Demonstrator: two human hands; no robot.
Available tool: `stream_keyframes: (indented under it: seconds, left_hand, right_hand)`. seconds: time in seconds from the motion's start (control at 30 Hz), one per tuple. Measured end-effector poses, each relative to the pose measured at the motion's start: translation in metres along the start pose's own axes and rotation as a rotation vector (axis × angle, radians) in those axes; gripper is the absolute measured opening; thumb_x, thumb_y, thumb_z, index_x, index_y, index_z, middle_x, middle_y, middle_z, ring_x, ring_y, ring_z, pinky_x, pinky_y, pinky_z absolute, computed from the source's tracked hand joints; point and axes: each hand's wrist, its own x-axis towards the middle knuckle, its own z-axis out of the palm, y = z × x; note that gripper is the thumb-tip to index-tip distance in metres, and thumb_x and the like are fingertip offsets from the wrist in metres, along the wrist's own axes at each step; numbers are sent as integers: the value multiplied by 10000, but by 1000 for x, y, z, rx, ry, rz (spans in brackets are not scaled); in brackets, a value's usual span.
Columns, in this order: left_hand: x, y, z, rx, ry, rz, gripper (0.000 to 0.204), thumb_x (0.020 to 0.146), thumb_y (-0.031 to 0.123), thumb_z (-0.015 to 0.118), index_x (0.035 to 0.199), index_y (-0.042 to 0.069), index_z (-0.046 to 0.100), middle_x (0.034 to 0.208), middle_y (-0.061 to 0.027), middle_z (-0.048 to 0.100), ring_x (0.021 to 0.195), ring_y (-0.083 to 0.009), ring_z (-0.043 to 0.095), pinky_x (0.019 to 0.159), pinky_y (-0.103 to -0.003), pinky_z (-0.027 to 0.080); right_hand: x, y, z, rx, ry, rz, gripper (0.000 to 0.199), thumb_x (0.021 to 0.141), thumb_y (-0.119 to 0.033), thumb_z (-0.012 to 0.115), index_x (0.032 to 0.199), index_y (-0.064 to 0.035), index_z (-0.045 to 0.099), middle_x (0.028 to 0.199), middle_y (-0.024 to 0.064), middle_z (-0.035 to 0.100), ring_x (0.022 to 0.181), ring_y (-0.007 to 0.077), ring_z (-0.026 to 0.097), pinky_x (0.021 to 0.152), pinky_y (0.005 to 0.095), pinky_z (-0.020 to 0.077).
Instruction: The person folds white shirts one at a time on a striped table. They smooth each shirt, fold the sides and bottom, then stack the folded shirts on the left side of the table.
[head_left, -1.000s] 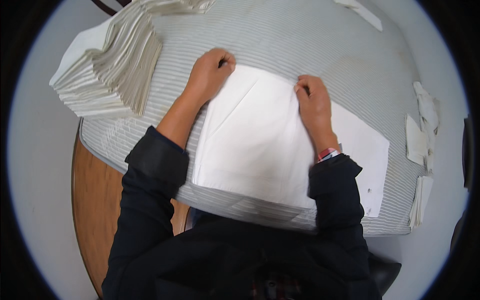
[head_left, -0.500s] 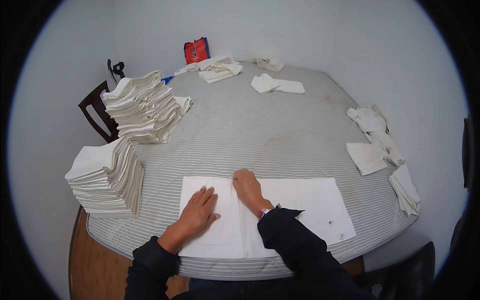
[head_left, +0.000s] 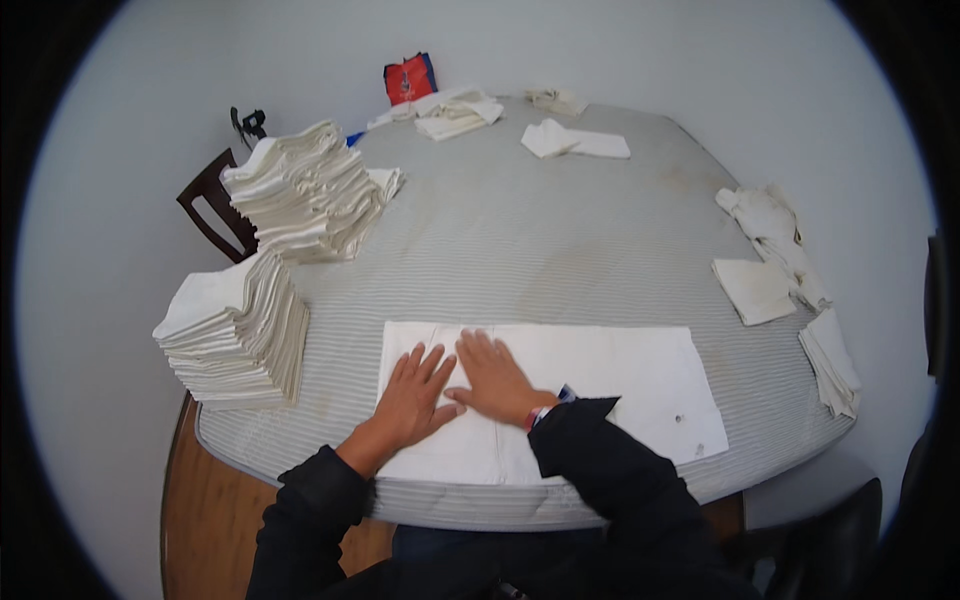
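A white cloth [head_left: 640, 370] lies flat on the mattress near its front edge, with creases in its left half and two dark spots near its lower right corner. My left hand [head_left: 408, 395] rests flat on the cloth's left part, fingers spread. Close beside it, my right hand [head_left: 492, 378] also lies flat over the fabric, its fingers stretched out and pointing away from me. The two thumbs are almost touching. Neither hand grips anything.
Two tall stacks of folded white cloths, one near [head_left: 245, 335] and one farther back [head_left: 310, 200], stand at the left. Loose cloths [head_left: 765, 240] lie along the right edge; more [head_left: 575, 140] lie at the back by a red bag [head_left: 410, 80]. Dark chairs [head_left: 215, 205] flank the mattress.
My right hand has let go of the cloth's upper edge and opened flat on it. My left hand has come nearer to the right one. The whole view has shifted slightly.
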Motion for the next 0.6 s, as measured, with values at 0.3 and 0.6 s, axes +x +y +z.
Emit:
stream_keyframes:
  seconds: [0.3, 0.6]
  left_hand:
    - [2, 2, 2, 23, 18, -18, 834, 924, 388, 757, 1589, 12, 421, 1670, -261, 344, 1552, -509, 245, 1252, -624, 195]
    - [4, 7, -3, -7, -12, -47, 801, 982, 456, 674, 1597, 12, 417, 1679, -246, 342, 1575, -473, 224, 1280, -581, 157]
  right_hand:
    - [-88, 66, -10, -30, 113, 130, 833, 1061, -558, 467, 1600, 60, 322, 1693, 264, 270, 1594, 404, 198, 1288, 538, 164]
    - [-313, 160, -100, 127, 488, 1053, 504, 991, -396, 660, 1199, 63, 680, 1151, 238, 710, 1079, 394, 665, 955, 435, 514]
